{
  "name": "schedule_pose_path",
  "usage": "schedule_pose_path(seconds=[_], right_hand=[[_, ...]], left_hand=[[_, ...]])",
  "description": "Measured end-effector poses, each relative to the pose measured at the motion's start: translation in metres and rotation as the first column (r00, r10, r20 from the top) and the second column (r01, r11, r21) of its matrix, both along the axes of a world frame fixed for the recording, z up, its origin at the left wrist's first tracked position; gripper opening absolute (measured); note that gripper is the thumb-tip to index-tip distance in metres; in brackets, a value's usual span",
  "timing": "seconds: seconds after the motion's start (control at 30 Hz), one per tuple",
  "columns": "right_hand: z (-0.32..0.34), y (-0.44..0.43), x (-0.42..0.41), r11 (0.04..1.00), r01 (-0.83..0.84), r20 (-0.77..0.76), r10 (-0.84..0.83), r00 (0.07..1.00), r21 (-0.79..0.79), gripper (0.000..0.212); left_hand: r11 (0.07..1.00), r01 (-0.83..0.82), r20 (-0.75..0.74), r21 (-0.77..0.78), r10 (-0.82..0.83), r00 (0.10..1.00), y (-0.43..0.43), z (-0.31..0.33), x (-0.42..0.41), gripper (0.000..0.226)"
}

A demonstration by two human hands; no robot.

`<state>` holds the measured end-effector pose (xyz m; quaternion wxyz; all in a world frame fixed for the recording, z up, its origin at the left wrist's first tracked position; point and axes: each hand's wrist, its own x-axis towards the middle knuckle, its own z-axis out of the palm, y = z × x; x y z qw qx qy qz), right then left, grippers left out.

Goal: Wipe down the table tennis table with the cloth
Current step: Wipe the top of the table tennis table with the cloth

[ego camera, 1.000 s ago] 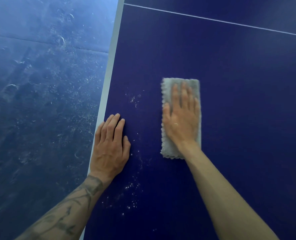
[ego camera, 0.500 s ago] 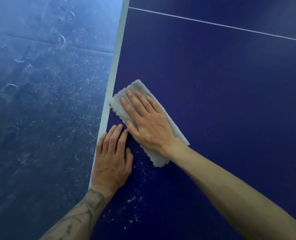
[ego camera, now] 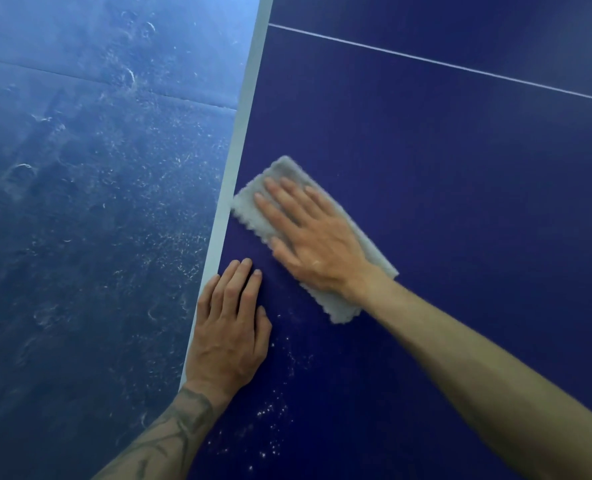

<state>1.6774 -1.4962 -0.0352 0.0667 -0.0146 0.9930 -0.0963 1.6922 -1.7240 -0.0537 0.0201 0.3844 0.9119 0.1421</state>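
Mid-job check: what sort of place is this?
Likely a sports or games room: a dark blue table tennis table with a thin white line and pale edge stripe, above a scuffed blue floor.

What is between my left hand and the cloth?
Head view: only a narrow strip of blue table, lightly dusted with white specks, separates the left hand from the cloth.

A sports hall or games room: a dark blue table tennis table [ego camera: 426, 174] with white edge band [ego camera: 249, 109] and centre line [ego camera: 426, 58] above scuffed blue flooring [ego camera: 79, 220].
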Motion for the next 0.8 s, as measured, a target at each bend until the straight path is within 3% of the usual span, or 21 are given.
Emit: schedule_pose_path(seconds=[0.1, 0.2, 0.27, 0.37, 0.47, 0.57, 0.7, 0.73, 0.8], right_hand=[[0.001, 0.051, -0.004, 0.976, 0.211, 0.031, -0.213, 0.977, 0.051, 0.066], [0.004, 0.049, -0.030, 0.876, 0.481, -0.007, -0.481, 0.877, 0.031, 0.067], [0.002, 0.021, -0.041, 0.875, 0.484, -0.010, -0.484, 0.875, 0.014, 0.068], [0.000, -0.028, -0.014, 0.975, 0.221, -0.016, -0.220, 0.975, 0.037, 0.068], [0.002, -0.033, 0.056, 0.999, 0.047, 0.012, -0.047, 0.999, 0.023, 0.066], [0.011, 0.002, 0.100, 0.973, 0.212, 0.065, -0.218, 0.974, 0.090, 0.065], [0.013, -0.015, 0.077, 0.812, 0.583, 0.053, -0.584, 0.810, 0.025, 0.066], [0.011, -0.032, 0.069, 0.788, 0.616, 0.041, -0.615, 0.787, -0.004, 0.067], [0.004, -0.067, 0.069, 0.831, 0.556, 0.011, -0.556, 0.831, -0.031, 0.068]], left_hand=[[1.000, -0.005, 0.005, 0.002, 0.005, 1.000, 0.002, 0.001, 0.000, 0.051], [1.000, 0.001, 0.005, 0.006, -0.001, 1.000, 0.001, 0.002, 0.000, 0.051], [1.000, 0.006, -0.006, 0.017, -0.006, 1.000, 0.000, 0.000, 0.000, 0.050], [0.998, -0.014, -0.005, 0.056, 0.014, 1.000, 0.000, 0.001, 0.001, 0.048], [0.991, -0.041, 0.013, 0.130, 0.039, 0.999, -0.003, 0.005, 0.003, 0.043], [0.982, -0.078, 0.047, 0.174, 0.071, 0.996, -0.021, 0.012, 0.018, 0.040], [0.992, -0.042, 0.045, 0.122, 0.037, 0.998, -0.060, 0.013, 0.045, 0.042], [0.995, -0.036, 0.043, 0.097, 0.032, 0.999, -0.067, 0.010, 0.048, 0.042], [0.998, -0.019, 0.020, 0.053, 0.017, 1.000, -0.075, 0.005, 0.050, 0.044]])
